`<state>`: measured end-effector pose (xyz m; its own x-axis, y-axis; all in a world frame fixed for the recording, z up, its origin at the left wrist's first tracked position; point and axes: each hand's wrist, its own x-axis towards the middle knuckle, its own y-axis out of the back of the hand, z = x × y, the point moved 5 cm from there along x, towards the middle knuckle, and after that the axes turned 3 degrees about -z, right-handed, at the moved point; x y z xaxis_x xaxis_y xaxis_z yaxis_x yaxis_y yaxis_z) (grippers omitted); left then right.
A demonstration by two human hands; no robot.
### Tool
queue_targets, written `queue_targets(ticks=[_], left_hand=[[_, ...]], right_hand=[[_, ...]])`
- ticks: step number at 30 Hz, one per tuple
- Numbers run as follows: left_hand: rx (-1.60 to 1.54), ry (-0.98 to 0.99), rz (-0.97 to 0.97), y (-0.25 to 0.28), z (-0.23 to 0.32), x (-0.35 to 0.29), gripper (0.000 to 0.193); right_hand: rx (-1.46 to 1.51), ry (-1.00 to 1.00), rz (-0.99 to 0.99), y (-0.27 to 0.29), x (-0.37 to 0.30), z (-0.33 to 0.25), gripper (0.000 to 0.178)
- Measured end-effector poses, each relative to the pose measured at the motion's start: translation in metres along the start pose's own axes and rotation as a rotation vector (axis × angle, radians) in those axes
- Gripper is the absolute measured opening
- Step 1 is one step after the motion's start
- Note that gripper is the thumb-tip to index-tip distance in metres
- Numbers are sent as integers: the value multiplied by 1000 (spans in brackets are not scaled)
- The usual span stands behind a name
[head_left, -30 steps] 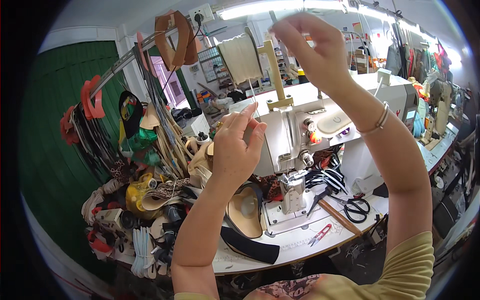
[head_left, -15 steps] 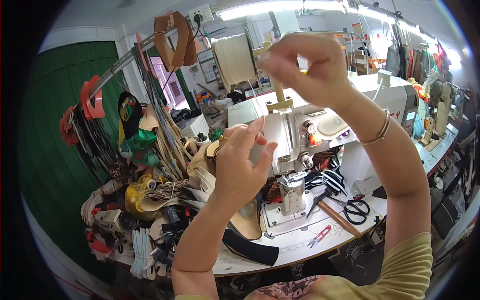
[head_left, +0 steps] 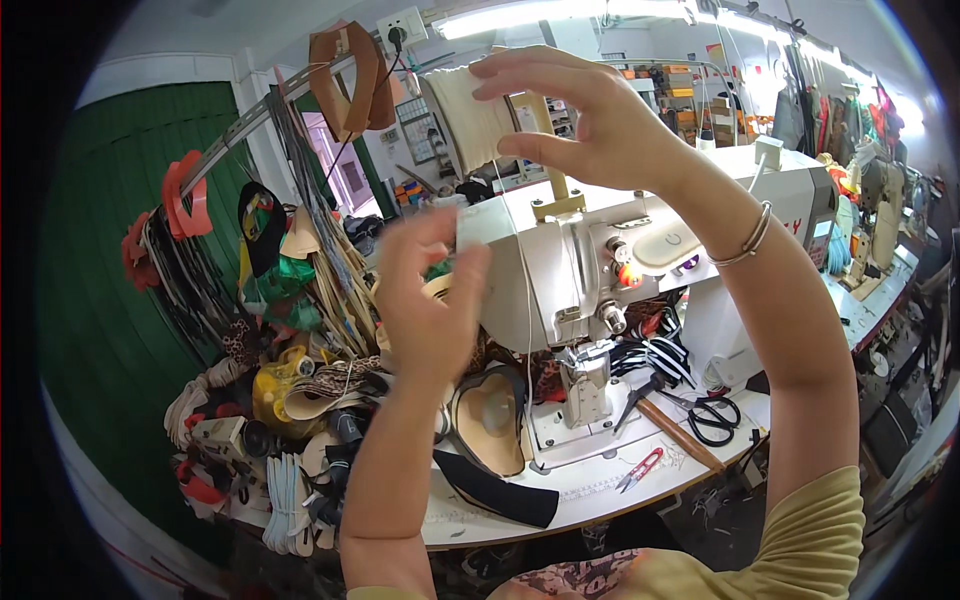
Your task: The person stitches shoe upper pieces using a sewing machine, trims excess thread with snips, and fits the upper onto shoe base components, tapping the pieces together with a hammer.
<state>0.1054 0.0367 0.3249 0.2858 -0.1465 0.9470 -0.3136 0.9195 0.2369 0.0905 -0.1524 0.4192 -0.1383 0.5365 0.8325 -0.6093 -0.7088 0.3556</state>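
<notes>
A large spool of cream cord (head_left: 470, 118) stands above the sewing machine (head_left: 520, 255). My right hand (head_left: 590, 115) is raised at the spool's right side, fingers spread and thumb apart, overlapping its edge; whether the fingertips touch it I cannot tell. From the spool a thin cord (head_left: 528, 300) hangs loosely down past the machine's head. My left hand (head_left: 430, 300), smeared by motion, is left of the machine head with thumb and fingers apart and nothing visible in it. Below lies a beige moulded piece with a dark rim (head_left: 490, 425), beside the machine's post (head_left: 587, 395).
On the white table lie red snips (head_left: 640, 470), black-handled scissors (head_left: 713, 422), a wooden-handled hammer (head_left: 680, 437) and a curved black strip (head_left: 505, 497). Piled materials and bundled light-blue strips (head_left: 287, 505) crowd the left. Straps hang from a metal rail (head_left: 235, 135).
My left hand has moved left and down, away from the cord. My right hand has opened from a pinch and shifted left to the spool. The cord now hangs in front of the machine.
</notes>
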Motion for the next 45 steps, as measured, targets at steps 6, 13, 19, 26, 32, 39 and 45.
queue_targets(ticks=[6, 13, 19, 26, 32, 39, 45], left_hand=[[-713, 201, 28, -2, -10, 79, 53], [-625, 22, -99, -23, -17, 59, 68], [-220, 255, -184, -47, -26, 48, 60], [-71, 370, -261, -49, -27, 37, 32], [-153, 342, -246, -49, -32, 31, 26], [-155, 327, -254, -50, -25, 30, 27], [-140, 310, -262, -48, -22, 29, 30]], right_hand=[[298, -488, 201, 3, 11, 19, 41], [366, -597, -8, -12, 2, 37, 48], [326, -440, 82, -11, 2, 31, 37], [222, -446, 220, 12, -6, 2, 23], [85, -940, 101, 5, 25, 12, 49], [141, -501, 311, 25, 26, 2, 35], [69, -399, 146, 7, 29, 10, 39]])
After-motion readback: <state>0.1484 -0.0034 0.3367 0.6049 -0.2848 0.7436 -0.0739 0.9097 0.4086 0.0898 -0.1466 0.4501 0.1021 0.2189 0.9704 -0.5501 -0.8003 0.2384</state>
